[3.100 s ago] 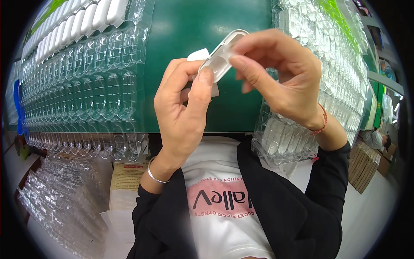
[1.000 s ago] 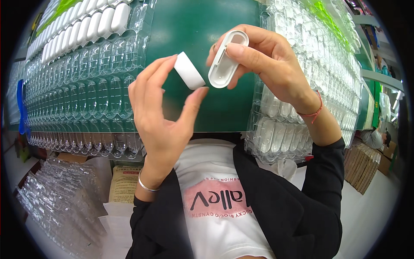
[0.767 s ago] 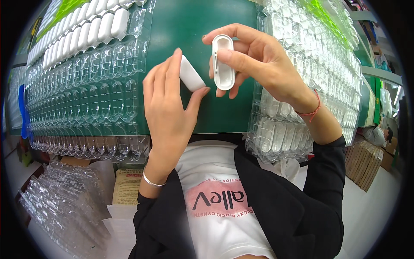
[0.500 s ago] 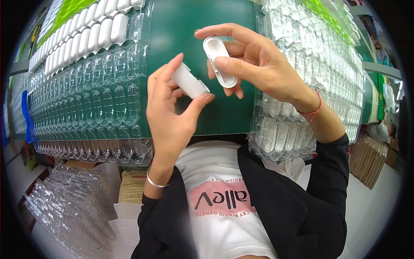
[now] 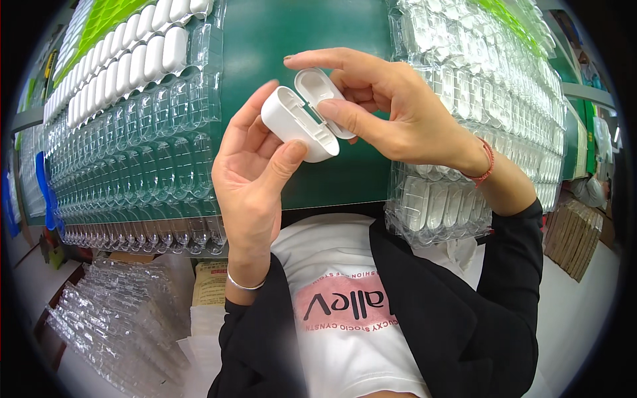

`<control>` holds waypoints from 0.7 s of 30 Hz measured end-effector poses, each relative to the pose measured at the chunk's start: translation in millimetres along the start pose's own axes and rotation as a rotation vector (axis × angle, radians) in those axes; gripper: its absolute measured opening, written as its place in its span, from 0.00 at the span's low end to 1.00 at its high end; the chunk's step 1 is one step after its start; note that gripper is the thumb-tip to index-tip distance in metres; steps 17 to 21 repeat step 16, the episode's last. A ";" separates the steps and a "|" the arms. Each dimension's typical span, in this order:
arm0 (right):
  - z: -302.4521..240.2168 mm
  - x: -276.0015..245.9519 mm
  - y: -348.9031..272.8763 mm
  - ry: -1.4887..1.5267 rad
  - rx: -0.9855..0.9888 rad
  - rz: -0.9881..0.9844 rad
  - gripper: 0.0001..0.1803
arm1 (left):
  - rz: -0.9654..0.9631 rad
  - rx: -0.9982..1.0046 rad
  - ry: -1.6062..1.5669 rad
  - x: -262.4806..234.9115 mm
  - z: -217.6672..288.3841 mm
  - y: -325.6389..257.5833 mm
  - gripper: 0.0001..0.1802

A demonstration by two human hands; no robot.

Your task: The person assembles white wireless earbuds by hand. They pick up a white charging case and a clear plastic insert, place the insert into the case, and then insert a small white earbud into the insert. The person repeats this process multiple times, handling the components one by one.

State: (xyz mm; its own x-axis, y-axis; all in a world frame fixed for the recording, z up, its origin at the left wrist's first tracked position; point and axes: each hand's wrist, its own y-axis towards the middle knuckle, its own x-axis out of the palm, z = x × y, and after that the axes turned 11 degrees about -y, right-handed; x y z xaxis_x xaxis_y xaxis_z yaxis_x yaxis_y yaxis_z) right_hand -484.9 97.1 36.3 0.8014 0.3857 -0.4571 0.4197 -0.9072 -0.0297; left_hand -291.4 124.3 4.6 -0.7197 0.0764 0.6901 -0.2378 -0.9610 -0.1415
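My left hand (image 5: 255, 162) is closed around a white plastic case body (image 5: 292, 126), the bottom half of what looks like an earbud case, its hollow opening turned toward the right. Between thumb and fingers, my right hand (image 5: 385, 109) grips a smaller white case lid (image 5: 318, 89) with its inner side showing. The two parts meet edge to edge along the hinge side; whether they are joined there I cannot tell. Both are held above the green table mat.
On the left, a clear plastic tray (image 5: 133, 146) has rows of white case pieces (image 5: 152, 56) at its far end. Stacked clear trays (image 5: 458, 132) with white parts stand on the right. The green mat (image 5: 298, 33) lies between. More clear trays (image 5: 113, 325) are piled lower left.
The body and the lid have come together from being apart. My left hand has turned the body so its opening shows, and my right hand has shifted slightly toward me with the lid.
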 end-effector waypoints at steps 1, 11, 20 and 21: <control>0.8 0.2 0.0 -0.005 -0.020 0.010 0.23 | 0.002 -0.005 0.002 0.5 0.2 -0.2 0.30; 0.1 6.2 -0.1 -0.335 -0.203 0.221 0.20 | -0.002 -0.028 0.023 6.5 -2.4 2.9 0.26; -0.3 7.8 -1.8 -0.424 -0.266 0.236 0.20 | -0.046 -0.017 -0.006 -0.2 -8.3 -0.6 0.27; -0.3 7.8 -1.8 -0.424 -0.266 0.236 0.20 | -0.046 -0.017 -0.006 -0.2 -8.3 -0.6 0.27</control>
